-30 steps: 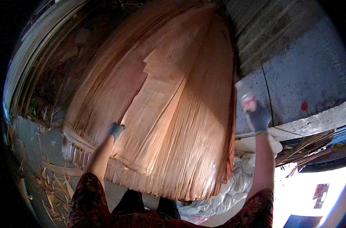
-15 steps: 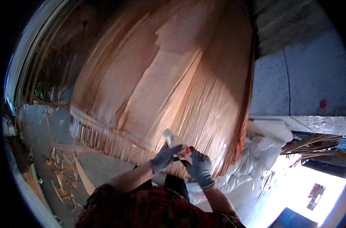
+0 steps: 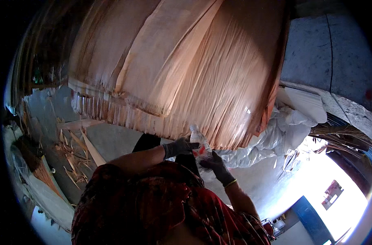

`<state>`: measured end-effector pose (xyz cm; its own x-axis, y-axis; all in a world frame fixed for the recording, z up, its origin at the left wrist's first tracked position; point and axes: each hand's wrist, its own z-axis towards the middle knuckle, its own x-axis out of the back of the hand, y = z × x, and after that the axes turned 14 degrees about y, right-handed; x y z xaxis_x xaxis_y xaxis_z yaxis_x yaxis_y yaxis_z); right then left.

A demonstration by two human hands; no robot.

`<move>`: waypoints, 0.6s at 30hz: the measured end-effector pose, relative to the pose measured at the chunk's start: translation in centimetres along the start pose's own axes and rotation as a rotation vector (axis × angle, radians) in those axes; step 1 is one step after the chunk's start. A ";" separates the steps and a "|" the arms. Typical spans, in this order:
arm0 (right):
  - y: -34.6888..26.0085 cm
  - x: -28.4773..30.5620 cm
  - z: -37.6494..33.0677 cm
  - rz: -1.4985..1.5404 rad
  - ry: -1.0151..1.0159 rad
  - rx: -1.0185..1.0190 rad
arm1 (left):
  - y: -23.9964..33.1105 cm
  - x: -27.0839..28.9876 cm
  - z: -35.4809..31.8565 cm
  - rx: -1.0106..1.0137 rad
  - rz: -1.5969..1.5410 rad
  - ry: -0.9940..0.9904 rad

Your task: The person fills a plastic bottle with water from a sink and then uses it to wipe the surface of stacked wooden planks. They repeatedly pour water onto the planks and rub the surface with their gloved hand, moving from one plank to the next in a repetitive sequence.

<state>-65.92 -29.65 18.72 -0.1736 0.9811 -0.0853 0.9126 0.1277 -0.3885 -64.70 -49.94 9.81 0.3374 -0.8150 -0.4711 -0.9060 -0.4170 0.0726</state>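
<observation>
A clear plastic bottle with a red-and-white label is between my gloved hands, its narrow top pointing away from me. My left hand, in a grey glove, closes on the bottle's left side. Around its lower end wraps my right hand, in a matching glove with a yellow cuff edge; its fingers partly cover the base. Just beyond lies the near edge of a big pile of thin brown wooden sheets, with ragged ends hanging down. Whether the bottle touches the pile I cannot tell.
Broken wood strips litter the grey floor on the left. At the right, crumpled clear plastic sheeting bulges beside the pile, below a grey-blue slab. A blue panel stands near the bright opening at lower right.
My view has shifted, so the pile sits higher in it. Both hands have drawn back toward me with the bottle, which now points more straight away from me.
</observation>
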 end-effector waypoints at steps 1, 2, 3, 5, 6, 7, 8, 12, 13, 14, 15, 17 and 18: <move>0.7 0.9 -0.3 -0.125 0.042 0.084 | -0.8 1.0 0.5 -0.056 0.093 -0.005; 1.9 3.2 0.5 -0.391 0.086 0.252 | -1.4 2.0 1.2 -0.118 0.191 -0.015; 2.5 5.7 1.1 -0.657 0.128 0.422 | -1.9 3.1 1.8 -0.181 0.288 -0.024; -1.8 10.3 2.0 -1.256 0.275 0.305 | -1.7 4.7 1.1 -0.223 0.387 0.013; -4.0 13.7 2.6 -1.184 0.321 0.465 | -0.3 4.9 -0.2 -0.198 0.403 0.038; -7.3 16.8 2.8 -1.524 0.493 0.587 | 0.4 5.7 -1.2 -0.175 0.413 0.077; -10.6 21.5 3.1 -1.718 0.657 0.874 | 0.6 6.6 -1.0 -0.203 0.413 0.116; -29.3 23.1 -2.3 -1.614 1.103 0.993 | -1.7 11.3 1.0 -0.316 0.386 0.310; -31.8 19.8 -3.9 -1.600 1.287 0.814 | -2.5 12.4 0.7 -0.342 0.376 0.372; -31.9 19.7 -4.9 -1.619 1.283 0.821 | -2.8 13.0 0.4 -0.420 0.495 0.407; -32.0 19.7 -5.8 -1.637 1.274 0.833 | -2.8 13.5 -0.1 -0.499 0.612 0.447; -25.8 22.8 -5.9 -1.811 1.095 0.866 | -2.4 14.3 -1.1 -0.546 0.632 0.456; -20.6 24.2 -5.3 -1.828 0.947 0.882 | -2.2 14.8 -1.8 -0.503 0.536 0.436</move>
<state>-86.96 -7.78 29.58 0.0413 -0.2852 0.9576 -0.3665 0.8873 0.2800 -57.29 -61.81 4.23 0.0573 -0.9921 0.1114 -0.7846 0.0242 0.6195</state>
